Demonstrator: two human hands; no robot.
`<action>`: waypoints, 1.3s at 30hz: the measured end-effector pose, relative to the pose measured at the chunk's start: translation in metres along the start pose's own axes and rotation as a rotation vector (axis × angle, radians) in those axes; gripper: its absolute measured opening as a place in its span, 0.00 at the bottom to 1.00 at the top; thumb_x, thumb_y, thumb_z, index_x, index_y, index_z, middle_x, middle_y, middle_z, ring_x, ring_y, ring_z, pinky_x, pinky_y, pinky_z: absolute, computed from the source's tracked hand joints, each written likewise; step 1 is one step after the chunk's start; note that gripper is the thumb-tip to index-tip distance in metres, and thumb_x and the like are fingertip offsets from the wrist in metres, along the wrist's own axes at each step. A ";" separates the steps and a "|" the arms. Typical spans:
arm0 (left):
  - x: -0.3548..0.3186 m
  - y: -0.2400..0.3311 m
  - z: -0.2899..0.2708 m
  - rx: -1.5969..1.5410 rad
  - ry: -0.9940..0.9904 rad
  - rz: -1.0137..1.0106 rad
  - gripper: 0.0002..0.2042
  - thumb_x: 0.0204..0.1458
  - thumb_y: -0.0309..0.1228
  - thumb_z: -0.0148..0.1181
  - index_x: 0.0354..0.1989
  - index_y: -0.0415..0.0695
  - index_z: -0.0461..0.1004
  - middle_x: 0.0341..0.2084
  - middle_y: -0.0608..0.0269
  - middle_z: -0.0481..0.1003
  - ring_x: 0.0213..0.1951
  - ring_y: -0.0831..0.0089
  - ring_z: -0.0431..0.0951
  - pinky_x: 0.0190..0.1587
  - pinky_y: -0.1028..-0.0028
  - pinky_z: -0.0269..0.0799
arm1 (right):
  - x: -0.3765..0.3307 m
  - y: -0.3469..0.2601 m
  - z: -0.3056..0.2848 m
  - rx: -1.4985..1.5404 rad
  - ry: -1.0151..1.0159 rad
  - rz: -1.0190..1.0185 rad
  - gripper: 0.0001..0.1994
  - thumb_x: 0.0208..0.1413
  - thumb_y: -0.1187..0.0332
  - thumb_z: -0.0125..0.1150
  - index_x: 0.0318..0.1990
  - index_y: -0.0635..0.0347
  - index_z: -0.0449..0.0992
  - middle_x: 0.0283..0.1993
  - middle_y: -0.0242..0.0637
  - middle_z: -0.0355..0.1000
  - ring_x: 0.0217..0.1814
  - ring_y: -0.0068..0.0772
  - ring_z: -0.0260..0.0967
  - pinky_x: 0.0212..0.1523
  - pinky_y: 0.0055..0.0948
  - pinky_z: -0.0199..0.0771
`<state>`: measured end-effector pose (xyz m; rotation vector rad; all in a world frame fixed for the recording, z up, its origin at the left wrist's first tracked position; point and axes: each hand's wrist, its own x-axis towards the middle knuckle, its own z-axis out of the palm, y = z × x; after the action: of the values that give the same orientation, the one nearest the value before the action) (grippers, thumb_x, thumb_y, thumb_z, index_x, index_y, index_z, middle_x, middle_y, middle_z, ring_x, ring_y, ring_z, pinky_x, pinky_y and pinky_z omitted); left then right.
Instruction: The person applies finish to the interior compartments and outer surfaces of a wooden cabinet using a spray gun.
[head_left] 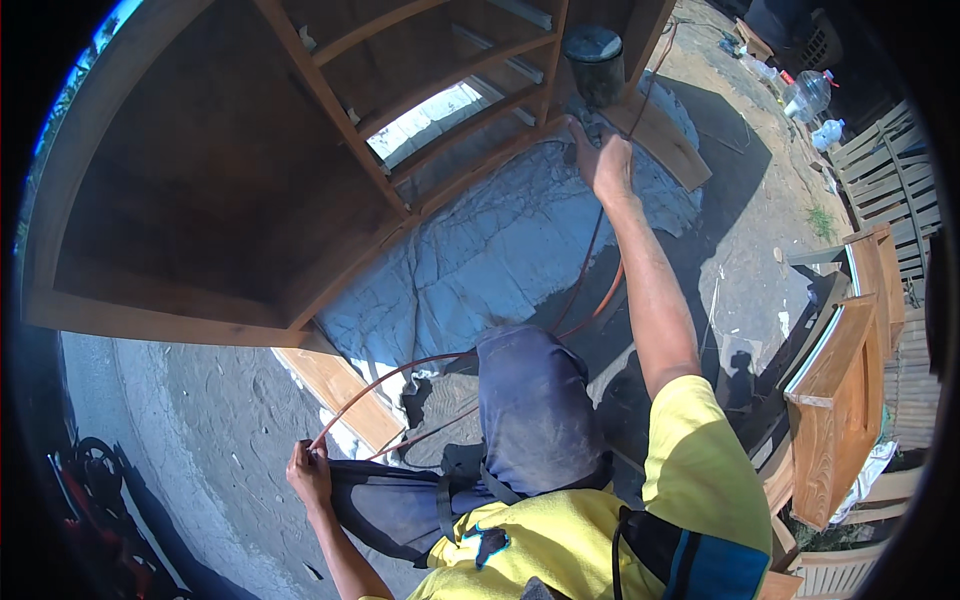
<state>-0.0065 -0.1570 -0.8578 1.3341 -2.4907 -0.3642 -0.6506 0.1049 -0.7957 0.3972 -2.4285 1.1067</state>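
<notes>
Hose [400, 372], thin and orange, sits pinched in the left hand [309, 472], fingers closed tight round it. Beyond it, the right hand [604, 160] reaches half-open, touching a dark canister [595, 62] beside the wooden cabinet [250, 180].

Place: outdoor carpentry yard, sunlit.
Signs: big unfinished wooden shelf unit [230, 170], bare ground [200, 420], grey tarp [500, 250], stacked wooden furniture parts [840, 400], orange hose [590, 300].
</notes>
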 end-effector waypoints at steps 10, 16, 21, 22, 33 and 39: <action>0.010 0.001 0.010 -0.022 0.025 0.063 0.09 0.54 0.31 0.71 0.34 0.40 0.78 0.21 0.53 0.75 0.22 0.58 0.76 0.29 0.62 0.70 | -0.089 -0.083 -0.037 0.579 -0.525 0.165 0.32 0.63 0.35 0.64 0.33 0.62 0.83 0.22 0.31 0.74 0.21 0.21 0.67 0.25 0.29 0.67; 0.016 0.004 0.010 -0.013 0.013 0.061 0.10 0.55 0.33 0.72 0.33 0.40 0.78 0.20 0.53 0.74 0.21 0.59 0.74 0.28 0.62 0.70 | -0.072 -0.112 -0.049 0.432 -0.409 0.104 0.36 0.61 0.31 0.62 0.30 0.63 0.82 0.20 0.32 0.73 0.23 0.26 0.70 0.29 0.33 0.69; 0.011 -0.002 0.010 -0.072 0.060 0.084 0.11 0.56 0.33 0.72 0.34 0.39 0.78 0.18 0.52 0.71 0.20 0.59 0.70 0.27 0.61 0.65 | -0.034 -0.091 -0.062 0.338 -0.209 0.170 0.37 0.62 0.33 0.62 0.26 0.67 0.81 0.20 0.35 0.74 0.25 0.31 0.73 0.33 0.36 0.72; 0.008 -0.006 0.009 -0.059 0.059 0.079 0.10 0.55 0.32 0.73 0.34 0.39 0.78 0.19 0.53 0.72 0.20 0.59 0.71 0.27 0.62 0.67 | -0.028 -0.088 -0.067 0.325 -0.173 0.174 0.37 0.63 0.33 0.62 0.25 0.67 0.81 0.20 0.36 0.75 0.25 0.31 0.74 0.33 0.36 0.72; 0.004 -0.017 0.006 -0.073 0.092 0.038 0.09 0.52 0.29 0.73 0.35 0.40 0.79 0.22 0.51 0.75 0.23 0.56 0.76 0.30 0.60 0.71 | -0.026 -0.117 -0.098 0.279 -0.213 0.058 0.30 0.64 0.38 0.64 0.41 0.62 0.85 0.22 0.40 0.75 0.26 0.35 0.76 0.35 0.39 0.73; 0.007 -0.015 0.006 -0.093 0.076 0.063 0.09 0.52 0.28 0.72 0.34 0.39 0.78 0.22 0.51 0.75 0.24 0.55 0.77 0.30 0.60 0.71 | -0.085 -0.171 -0.097 0.460 -0.490 0.000 0.30 0.63 0.37 0.65 0.37 0.62 0.82 0.19 0.28 0.69 0.24 0.21 0.68 0.29 0.30 0.69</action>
<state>-0.0016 -0.1705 -0.8678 1.2081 -2.4160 -0.4023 -0.4779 0.0769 -0.6721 0.9042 -2.5446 1.7413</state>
